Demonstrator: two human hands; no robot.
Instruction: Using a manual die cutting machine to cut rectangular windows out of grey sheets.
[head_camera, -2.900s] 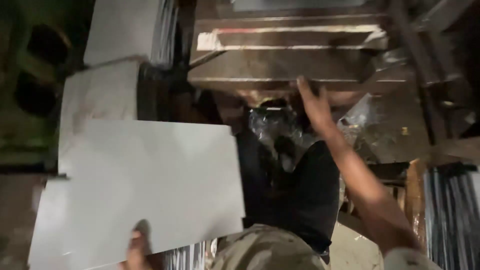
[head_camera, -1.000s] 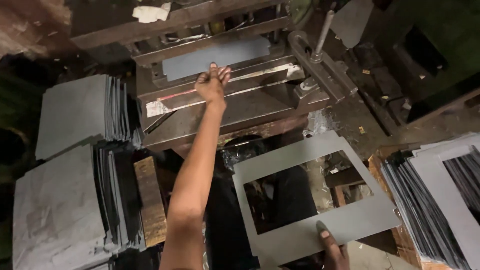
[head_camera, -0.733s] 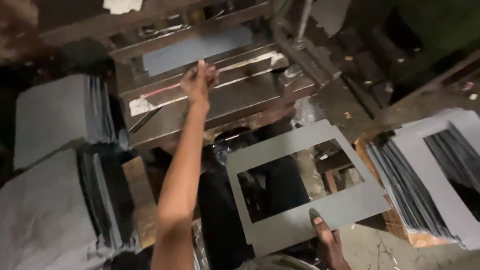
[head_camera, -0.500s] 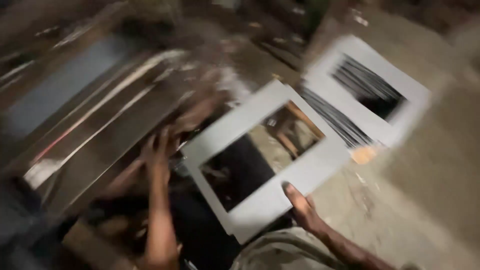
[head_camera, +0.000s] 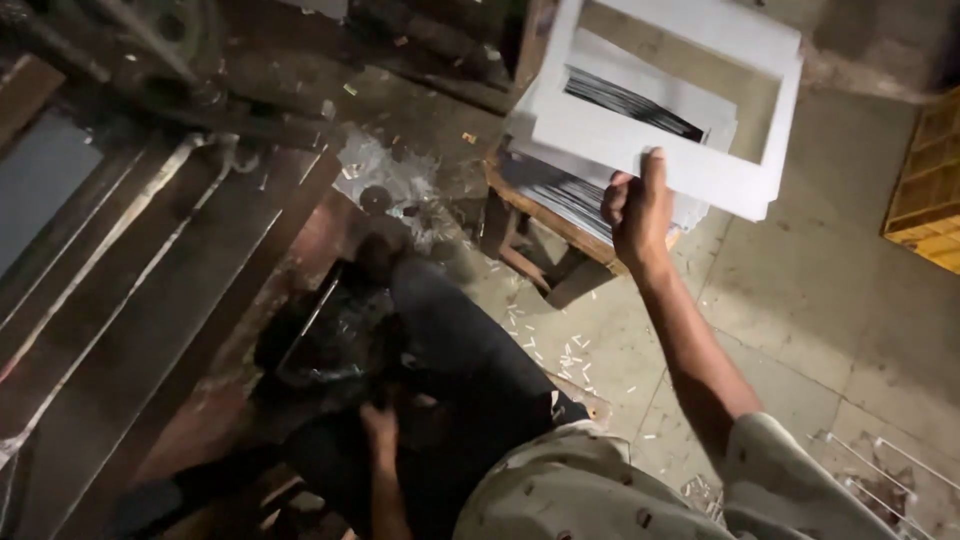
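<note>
A: Frame (head_camera: 690, 150), pale card with a rectangular cut-out, pinched at its near edge by right hand (head_camera: 635, 210) — thumb on top, fingers curled under

B: Where does it sit?

A: Over a stack (head_camera: 570, 195) of like sheets just beyond the hand, on a low wooden stand (head_camera: 545, 225). Touching the stack or held just above, cannot tell

B: Left hand?

A: Left hand (head_camera: 380, 425) low, by the dark trouser leg (head_camera: 470, 350), in shadow; spread or closed, cannot tell. Nothing seen in it

B: Around it?

A: Press bed (head_camera: 130, 300) left of that hand, metal, worn. Paper scraps (head_camera: 570, 355) on the floor (head_camera: 830, 300) under the right forearm. Yellow crate (head_camera: 925, 190) far right of the right hand
</note>
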